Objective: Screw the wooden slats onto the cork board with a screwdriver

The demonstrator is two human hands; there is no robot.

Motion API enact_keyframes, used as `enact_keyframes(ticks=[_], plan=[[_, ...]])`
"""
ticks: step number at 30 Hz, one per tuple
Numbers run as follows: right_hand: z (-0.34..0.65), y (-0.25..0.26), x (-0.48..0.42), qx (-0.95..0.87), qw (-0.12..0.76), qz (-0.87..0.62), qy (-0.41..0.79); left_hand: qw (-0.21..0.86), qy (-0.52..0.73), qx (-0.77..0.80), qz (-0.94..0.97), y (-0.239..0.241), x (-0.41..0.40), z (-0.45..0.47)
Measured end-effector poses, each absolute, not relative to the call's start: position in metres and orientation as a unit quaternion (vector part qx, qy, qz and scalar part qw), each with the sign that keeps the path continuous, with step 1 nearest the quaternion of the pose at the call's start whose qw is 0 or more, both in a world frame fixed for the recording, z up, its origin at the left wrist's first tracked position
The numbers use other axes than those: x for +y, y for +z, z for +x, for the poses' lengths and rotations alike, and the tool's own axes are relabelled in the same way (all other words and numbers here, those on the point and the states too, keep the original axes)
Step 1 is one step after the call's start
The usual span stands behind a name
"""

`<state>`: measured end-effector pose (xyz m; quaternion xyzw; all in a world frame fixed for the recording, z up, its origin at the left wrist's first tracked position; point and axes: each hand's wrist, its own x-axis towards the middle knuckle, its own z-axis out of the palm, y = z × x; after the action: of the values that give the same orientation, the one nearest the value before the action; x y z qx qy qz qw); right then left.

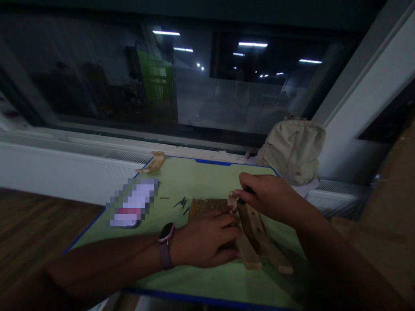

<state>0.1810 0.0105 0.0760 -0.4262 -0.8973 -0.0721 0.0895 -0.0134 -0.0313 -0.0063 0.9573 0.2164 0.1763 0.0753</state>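
My left hand (205, 239), with a watch on the wrist, lies closed over a wooden assembly (256, 242) of two long slats and a flat board (204, 205) on the green mat (194, 177). My right hand (267, 196) pinches a small dark object, too small to name, at the far end of the slats. Several dark screws or nails (182, 204) lie loose on the mat just left of the board.
A blurred-out flat item (132, 203) lies on the mat's left side. Small curved wooden pieces (154, 163) rest at the mat's far edge. A beige bag (293, 149) sits on the sill to the right, below a dark window.
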Motion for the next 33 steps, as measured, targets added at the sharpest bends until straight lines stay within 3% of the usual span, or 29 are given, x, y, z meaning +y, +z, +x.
enact_keyframes(ticks=[7,14,17,20,24,33], plan=[[0.189,0.082,0.0,-0.921,0.102,-0.368,0.077,0.072,0.19,0.208,0.957,-0.008,-0.031,-0.014],[0.196,0.081,0.015,-0.915,0.118,-0.367,0.123,0.095,0.185,0.217,0.954,-0.007,-0.031,-0.014],[0.194,0.078,0.019,-0.915,0.114,-0.379,0.082,0.122,0.186,0.223,0.949,-0.005,-0.033,-0.013],[0.184,0.075,0.014,-0.9,0.128,-0.415,-0.048,0.128,0.182,0.242,0.944,-0.005,-0.035,-0.013],[0.17,0.075,0.001,-0.919,0.111,-0.374,-0.056,0.143,0.181,0.251,0.94,-0.008,-0.036,-0.014],[0.203,0.093,0.004,-0.934,0.057,-0.319,0.149,0.153,0.17,0.252,0.94,-0.006,-0.036,-0.012]])
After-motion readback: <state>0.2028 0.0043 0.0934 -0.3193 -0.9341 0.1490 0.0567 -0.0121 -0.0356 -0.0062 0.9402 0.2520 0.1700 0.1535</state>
